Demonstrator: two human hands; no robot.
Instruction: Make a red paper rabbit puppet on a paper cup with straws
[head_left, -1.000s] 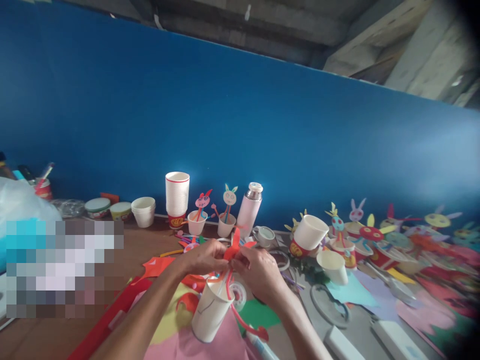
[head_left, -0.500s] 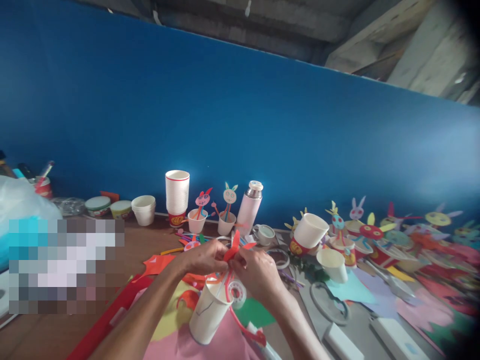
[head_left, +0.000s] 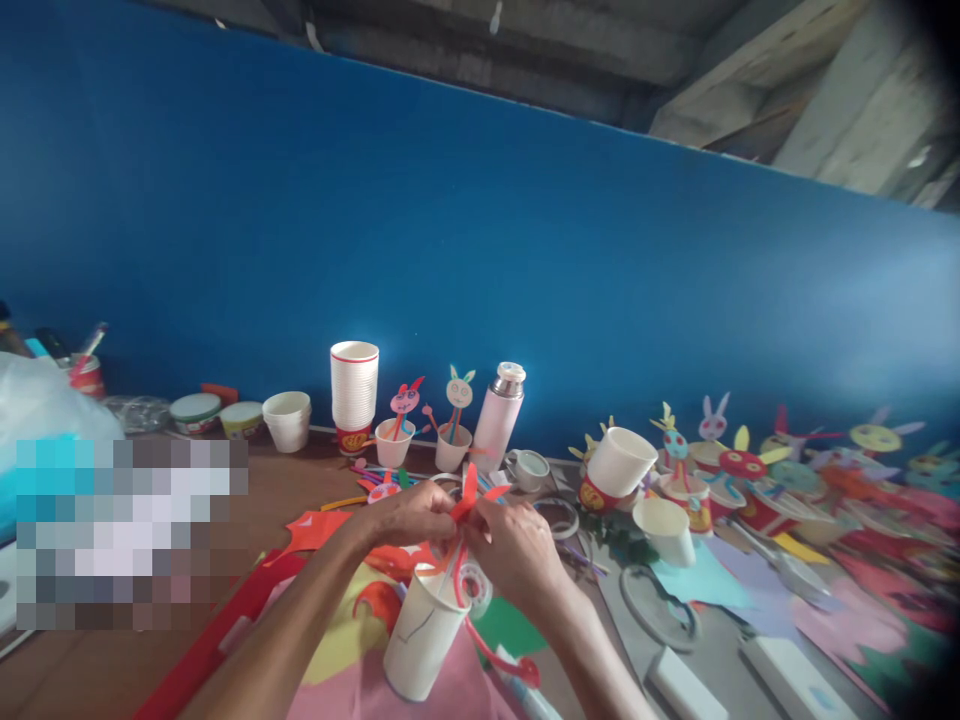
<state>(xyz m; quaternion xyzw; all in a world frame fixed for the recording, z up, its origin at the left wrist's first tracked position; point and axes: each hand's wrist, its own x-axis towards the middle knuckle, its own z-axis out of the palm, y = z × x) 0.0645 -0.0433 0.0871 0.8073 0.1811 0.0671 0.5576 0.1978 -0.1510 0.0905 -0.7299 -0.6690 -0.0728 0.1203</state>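
Note:
Both hands meet above a white paper cup [head_left: 426,640], pinching a red paper rabbit figure [head_left: 466,498] whose two pointed ears stick up between them. My left hand [head_left: 421,515] grips its left side with closed fingers. On the opposite side, my right hand [head_left: 511,540] is closed on it near the base of the ears. Strips run down from the figure into the cup's mouth, and a dark line is drawn on the cup's wall. Beside the rim sits a small tape roll [head_left: 474,590]. A red strip [head_left: 499,655] curves away at the cup's right. The fingertips are partly hidden.
A tall stack of paper cups [head_left: 354,385], two finished cup figures and a pink thermos [head_left: 498,418] stand along the blue wall [head_left: 450,220]. More cups with rabbit figures crowd the right. Coloured paper, a grey ring [head_left: 660,607] and white boxes lie around the hands.
The paper cup has shifted slightly right and down and stands a little more upright. Both hands keep nearly the same place, still pinching the red figure.

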